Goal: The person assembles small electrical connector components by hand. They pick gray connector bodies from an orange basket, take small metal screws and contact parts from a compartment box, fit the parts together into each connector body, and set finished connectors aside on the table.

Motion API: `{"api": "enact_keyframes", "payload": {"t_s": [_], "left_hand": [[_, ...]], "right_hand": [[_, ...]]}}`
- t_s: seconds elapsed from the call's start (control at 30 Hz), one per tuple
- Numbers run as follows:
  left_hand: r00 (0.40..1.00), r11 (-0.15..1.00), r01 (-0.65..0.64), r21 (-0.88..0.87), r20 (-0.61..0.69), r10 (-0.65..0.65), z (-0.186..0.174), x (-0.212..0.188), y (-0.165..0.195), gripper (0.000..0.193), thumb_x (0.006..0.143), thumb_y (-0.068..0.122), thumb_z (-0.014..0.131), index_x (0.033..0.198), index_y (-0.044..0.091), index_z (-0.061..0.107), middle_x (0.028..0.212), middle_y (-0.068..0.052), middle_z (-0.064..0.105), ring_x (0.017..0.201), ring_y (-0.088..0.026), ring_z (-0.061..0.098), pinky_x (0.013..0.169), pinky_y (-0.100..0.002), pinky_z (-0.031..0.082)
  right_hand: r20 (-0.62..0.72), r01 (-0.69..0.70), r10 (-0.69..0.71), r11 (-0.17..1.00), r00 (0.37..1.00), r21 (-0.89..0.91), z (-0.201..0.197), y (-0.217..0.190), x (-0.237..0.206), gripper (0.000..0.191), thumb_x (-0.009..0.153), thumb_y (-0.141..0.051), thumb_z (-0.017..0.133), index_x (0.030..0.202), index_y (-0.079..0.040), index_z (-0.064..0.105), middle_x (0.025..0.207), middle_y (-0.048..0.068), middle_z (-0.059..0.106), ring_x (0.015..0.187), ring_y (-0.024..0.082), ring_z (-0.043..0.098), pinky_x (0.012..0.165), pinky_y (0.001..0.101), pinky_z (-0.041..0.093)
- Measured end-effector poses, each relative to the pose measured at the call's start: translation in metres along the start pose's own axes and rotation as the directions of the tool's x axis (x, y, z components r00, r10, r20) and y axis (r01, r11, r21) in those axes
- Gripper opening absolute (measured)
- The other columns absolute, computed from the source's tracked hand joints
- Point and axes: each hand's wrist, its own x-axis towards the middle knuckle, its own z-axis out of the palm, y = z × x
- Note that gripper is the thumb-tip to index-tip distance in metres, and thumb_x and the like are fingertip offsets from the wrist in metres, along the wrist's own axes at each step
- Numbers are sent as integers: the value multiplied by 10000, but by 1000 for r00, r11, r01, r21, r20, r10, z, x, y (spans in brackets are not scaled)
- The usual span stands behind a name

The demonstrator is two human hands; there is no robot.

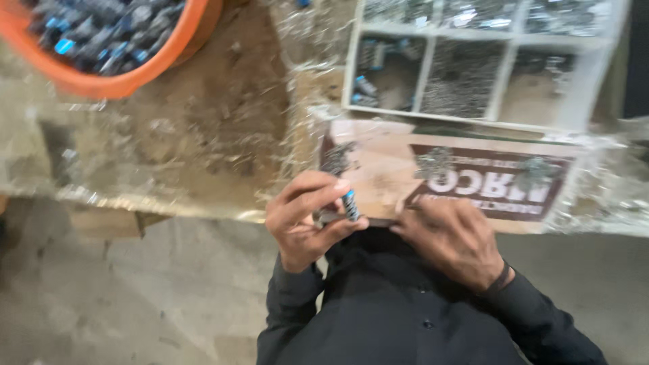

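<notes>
My left hand [304, 220] grips a small dark metal part with a blue-and-black cylinder [350, 205] standing up between the thumb and fingers, right at the near edge of the workbench. My right hand [449, 240] rests beside it, fingertips touching the flat dark end of the same part; whether it grips the part is hidden by blur. Both hands sit over a brown cardboard sheet [399, 162] with a dark red printed label. Small clusters of grey metal pieces [436, 162] lie on that sheet.
An orange tub [128, 81] of blue-and-black parts stands at the back left. A white compartment tray [500, 74] holding small metal pieces sits at the back right. Crinkled clear plastic [135, 142] covers the worn bench top. Concrete floor [155, 290] lies below.
</notes>
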Motion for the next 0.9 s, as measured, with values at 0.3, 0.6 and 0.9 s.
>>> {"api": "enact_keyframes", "payload": {"t_s": [0.3, 0.6, 0.9], "left_hand": [[972, 998, -64, -8, 228, 65, 44, 5, 14, 453, 749, 190, 952, 1132, 65, 745, 1079, -92, 715, 915, -214, 721, 788, -324, 596], [890, 978, -201, -62, 405, 208, 73, 16, 21, 429, 827, 235, 906, 1198, 94, 743, 1123, -74, 727, 973, -251, 720, 870, -361, 582], [889, 980, -189, -56, 414, 195, 76, 13, 15, 441, 838, 190, 891, 1234, 120, 710, 1183, -51, 719, 1011, -249, 731, 885, -343, 583]], "right_hand": [[164, -260, 662, 48, 731, 964, -6, 4, -44, 105, 918, 54, 710, 1009, 0, 706, 936, 133, 781, 802, 227, 761, 722, 312, 633], [-231, -318, 658, 603, 716, 732, -36, 9, -47, 224, 808, 40, 836, 999, -45, 758, 906, 102, 722, 721, 141, 627, 607, 224, 452], [-429, -311, 467, 869, 773, 385, -40, -9, -37, 216, 848, 77, 835, 1015, -21, 738, 966, 112, 706, 832, 200, 717, 721, 279, 575]]}}
